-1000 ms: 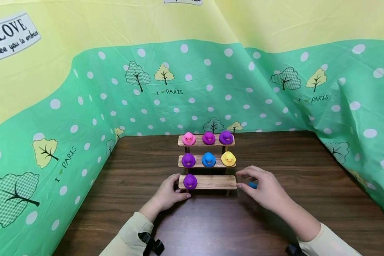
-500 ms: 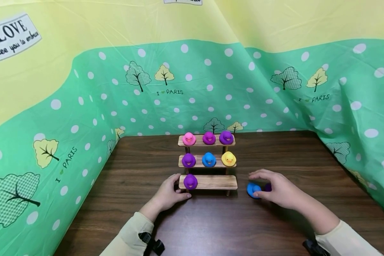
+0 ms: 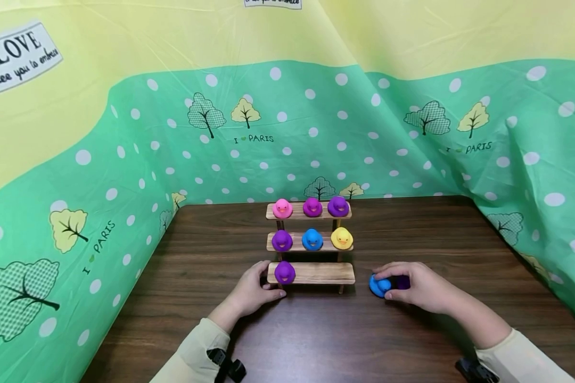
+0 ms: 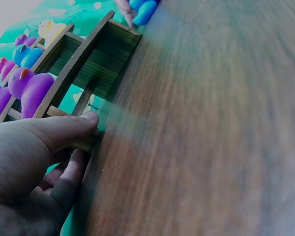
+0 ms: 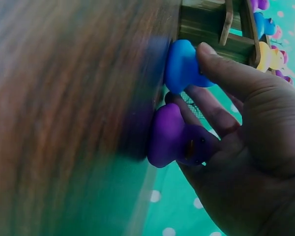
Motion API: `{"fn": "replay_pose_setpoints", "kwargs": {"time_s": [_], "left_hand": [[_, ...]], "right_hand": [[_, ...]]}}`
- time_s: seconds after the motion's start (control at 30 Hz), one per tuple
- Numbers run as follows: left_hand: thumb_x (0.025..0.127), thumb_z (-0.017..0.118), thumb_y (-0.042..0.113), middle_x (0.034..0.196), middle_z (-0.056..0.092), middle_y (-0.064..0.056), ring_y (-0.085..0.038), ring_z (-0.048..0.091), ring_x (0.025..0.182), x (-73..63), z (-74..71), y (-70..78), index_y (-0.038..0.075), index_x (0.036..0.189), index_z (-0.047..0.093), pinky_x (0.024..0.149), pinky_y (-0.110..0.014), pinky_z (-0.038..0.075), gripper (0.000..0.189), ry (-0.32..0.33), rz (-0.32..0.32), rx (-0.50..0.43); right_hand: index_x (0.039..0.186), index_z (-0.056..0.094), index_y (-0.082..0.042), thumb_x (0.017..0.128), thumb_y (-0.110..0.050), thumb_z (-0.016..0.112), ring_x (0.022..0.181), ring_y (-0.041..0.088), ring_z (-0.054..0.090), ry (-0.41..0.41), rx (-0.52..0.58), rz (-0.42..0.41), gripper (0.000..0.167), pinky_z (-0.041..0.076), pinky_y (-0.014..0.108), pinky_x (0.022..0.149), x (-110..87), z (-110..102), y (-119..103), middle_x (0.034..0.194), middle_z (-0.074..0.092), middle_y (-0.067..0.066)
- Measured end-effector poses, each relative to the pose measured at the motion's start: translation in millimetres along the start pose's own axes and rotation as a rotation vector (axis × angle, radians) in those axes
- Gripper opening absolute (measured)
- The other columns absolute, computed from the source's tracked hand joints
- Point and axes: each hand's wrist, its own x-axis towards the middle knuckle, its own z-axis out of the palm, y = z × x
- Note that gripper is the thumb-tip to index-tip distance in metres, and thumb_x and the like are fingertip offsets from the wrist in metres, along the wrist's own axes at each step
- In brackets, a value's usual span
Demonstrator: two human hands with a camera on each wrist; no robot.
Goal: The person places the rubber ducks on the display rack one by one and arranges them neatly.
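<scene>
A three-tier wooden display stand (image 3: 323,273) stands mid-table, with small rubber ducks on its steps. My left hand (image 3: 249,290) grips the left end of its lowest step, thumb in front and fingers behind, as the left wrist view shows. Beside that hand, a purple duck (image 3: 285,272) sits on this step. To the right of the stand, my right hand (image 3: 424,287) holds a blue rubber duck (image 3: 378,286) between thumb and fingers, down at the table. Another purple duck (image 5: 169,135) is under the right palm, partly hidden in the head view.
On the middle step are a purple, a blue and a yellow duck (image 3: 342,238). The top step bears a pink duck (image 3: 282,208) and two purple ones. A green and yellow printed cloth (image 3: 287,133) hangs around the dark wooden table (image 3: 211,229).
My right hand has moved right, away from the stand's end, and its thumb and fingers have come around the blue duck. My left hand has stayed on the stand.
</scene>
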Motion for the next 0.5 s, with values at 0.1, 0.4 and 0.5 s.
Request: {"fn": "replay_pose_setpoints", "kwargs": {"time_s": [0.1,0.4,0.5], "left_hand": [[0.077,0.094,0.012,0.116,0.062,-0.006,-0.019,0.061,0.106,0.2,0.0,-0.1,0.005,0.126,0.064,0.086,-0.025,0.060,0.059,0.002,0.000,0.008],[0.077,0.094,0.015,0.119,0.061,-0.008,-0.020,0.061,0.107,-0.5,-0.7,0.7,0.003,0.130,0.062,0.084,-0.025,0.060,0.062,0.006,-0.004,0.028],[0.077,0.094,0.015,0.120,0.061,-0.008,-0.021,0.061,0.107,-0.7,-0.7,0.3,0.002,0.130,0.062,0.084,-0.025,0.060,0.063,0.006,-0.004,0.027]], "right_hand": [[0.122,0.077,-0.027,0.086,-0.024,0.089,0.123,0.025,0.063,0.008,-0.014,0.004,0.038,0.052,0.032,0.100,0.0,0.5,0.9,0.130,0.070,-0.006],[0.121,0.077,-0.025,0.087,-0.031,0.088,0.120,0.027,0.065,0.028,-0.007,-0.011,0.036,0.053,0.032,0.099,0.1,-0.8,0.1,0.126,0.072,-0.007],[0.120,0.077,-0.026,0.087,-0.033,0.088,0.120,0.027,0.065,0.031,-0.016,-0.006,0.036,0.053,0.036,0.100,0.6,-1.1,-0.4,0.125,0.072,-0.007]]}}
